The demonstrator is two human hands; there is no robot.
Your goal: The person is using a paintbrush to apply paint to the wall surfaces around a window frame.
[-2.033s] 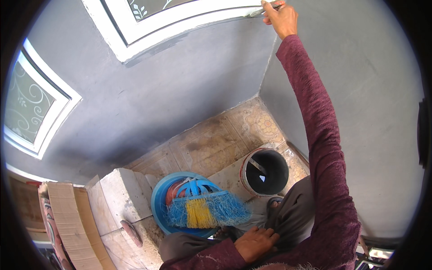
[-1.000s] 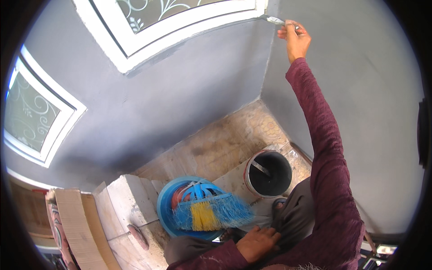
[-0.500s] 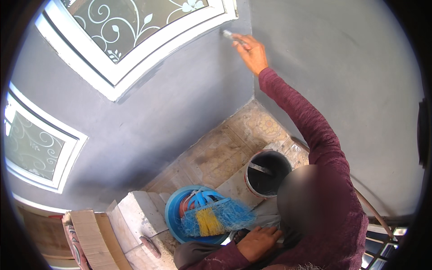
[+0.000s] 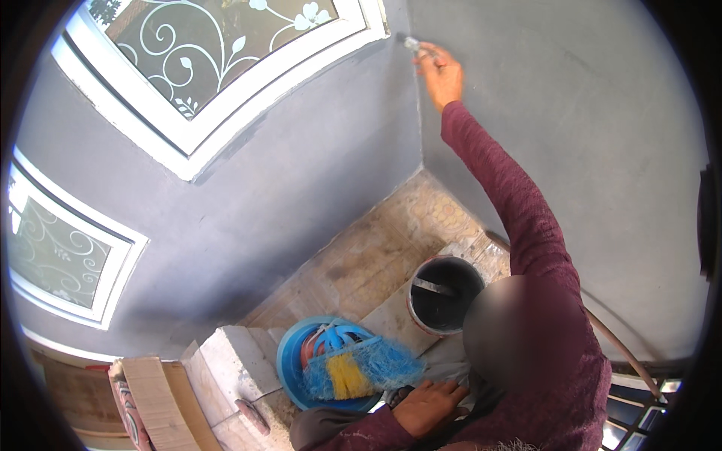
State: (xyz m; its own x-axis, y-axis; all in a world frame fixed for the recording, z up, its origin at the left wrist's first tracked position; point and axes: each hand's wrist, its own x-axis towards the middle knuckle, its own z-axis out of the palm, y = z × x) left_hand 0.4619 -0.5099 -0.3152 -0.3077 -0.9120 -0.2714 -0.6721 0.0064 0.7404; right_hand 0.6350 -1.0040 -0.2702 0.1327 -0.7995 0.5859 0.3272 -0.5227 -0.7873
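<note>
High at the far wall corner, my right hand (image 4: 441, 75) grips a small paintbrush (image 4: 411, 44) by its pale handle. Its dark tip meets the grey wall (image 4: 301, 173) just right of the white window frame (image 4: 197, 143). My left hand (image 4: 429, 408) lies flat on my lap, fingers stretched out and holding nothing. In front of me stands a bucket (image 4: 445, 319) of dark grey paint, with a flat stick (image 4: 432, 286) leaning inside it.
Left of the bucket, a blue basin (image 4: 289, 368) holds a blue and yellow broom head (image 4: 350, 372). A cardboard piece (image 4: 154, 398) stands by the tiled ledge (image 4: 233, 361) at lower left. A pole (image 4: 620, 346) leans at right. Another white-framed window (image 4: 113, 274) is at left.
My right hand has carried the paintbrush to the right and slightly up, from beside the window frame to the wall corner. My left hand stays on my lap.
</note>
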